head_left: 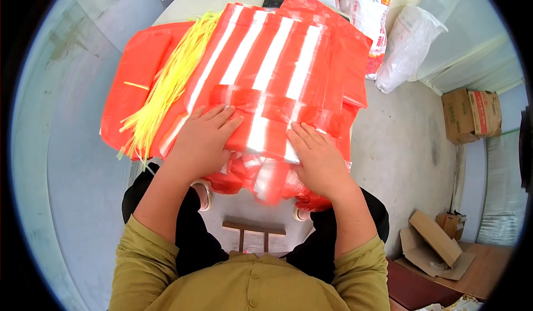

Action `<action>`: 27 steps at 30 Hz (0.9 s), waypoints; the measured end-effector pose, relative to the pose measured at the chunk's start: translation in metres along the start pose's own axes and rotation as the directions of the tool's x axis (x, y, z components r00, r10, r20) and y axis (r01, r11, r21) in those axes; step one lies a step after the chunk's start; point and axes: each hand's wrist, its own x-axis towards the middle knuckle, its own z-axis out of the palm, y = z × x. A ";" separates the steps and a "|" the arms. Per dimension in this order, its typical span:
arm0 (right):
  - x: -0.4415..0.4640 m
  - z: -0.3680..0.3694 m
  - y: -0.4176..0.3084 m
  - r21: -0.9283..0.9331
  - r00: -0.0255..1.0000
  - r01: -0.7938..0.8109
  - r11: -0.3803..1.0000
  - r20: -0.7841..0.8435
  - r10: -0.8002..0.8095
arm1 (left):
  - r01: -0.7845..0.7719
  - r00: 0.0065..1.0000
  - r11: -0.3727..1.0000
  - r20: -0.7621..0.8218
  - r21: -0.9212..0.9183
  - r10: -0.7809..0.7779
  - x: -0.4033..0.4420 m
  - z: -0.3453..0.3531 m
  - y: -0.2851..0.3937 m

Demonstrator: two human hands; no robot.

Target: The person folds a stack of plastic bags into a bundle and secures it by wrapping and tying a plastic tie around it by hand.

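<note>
A stack of red plastic sheets or bags with white stripes (269, 61) lies on a table in front of me. My left hand (204, 139) rests flat on the near left part of the top layer, fingers stretched forward. Against the near right part, my right hand (318, 156) lies with its fingers extended and close together. A folded-over strip of red film (252, 99) crosses the stripes just beyond my fingertips. Below my hands, crumpled red and white plastic (266, 180) hangs over the table's near edge. Left of the stack lies a bundle of yellow plastic strips (172, 78).
Under the strips is a folded red plastic pile (136, 61). White printed sacks (366, 16) and a white bag (408, 47) stand behind at right. Cardboard boxes (472, 115) sit by the right wall, and an opened carton (433, 244) lies lower right. A wooden stool (252, 229) is beneath me.
</note>
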 end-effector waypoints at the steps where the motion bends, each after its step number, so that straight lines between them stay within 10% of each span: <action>1: 0.000 -0.002 0.002 -0.011 1.000 -0.002 1.000 0.018 0.003 | 0.010 1.000 1.000 0.002 -0.009 -0.010 -0.001 -0.004 -0.001; 5: 0.004 -0.026 0.006 0.106 0.992 -0.052 0.993 0.118 0.039 | -0.039 0.999 0.995 0.016 -0.089 0.041 0.002 -0.016 -0.009; 8: 0.015 -0.066 -0.002 0.171 0.858 -0.368 0.914 0.442 0.263 | 0.280 0.919 0.917 0.356 -0.282 -0.171 0.004 -0.048 -0.005; 12: 0.027 -0.066 0.008 0.012 0.914 -0.379 0.925 0.158 0.373 | 0.250 0.962 0.926 -0.037 -0.282 -0.271 0.007 -0.047 -0.015; 15: 0.029 -0.035 0.023 0.040 0.958 -0.139 0.989 -0.248 0.145 | -0.050 0.917 0.998 -0.398 -0.049 0.026 0.019 -0.027 -0.014; 17: 0.035 -0.024 0.014 0.104 0.963 0.054 0.993 -0.270 -0.024 | -0.119 0.960 0.990 -0.264 -0.079 0.094 0.023 -0.013 -0.002; 27: 0.036 0.018 0.004 -0.107 0.985 0.044 0.993 -0.161 -0.061 | -0.197 0.948 0.979 -0.242 0.057 0.205 0.037 0.039 0.022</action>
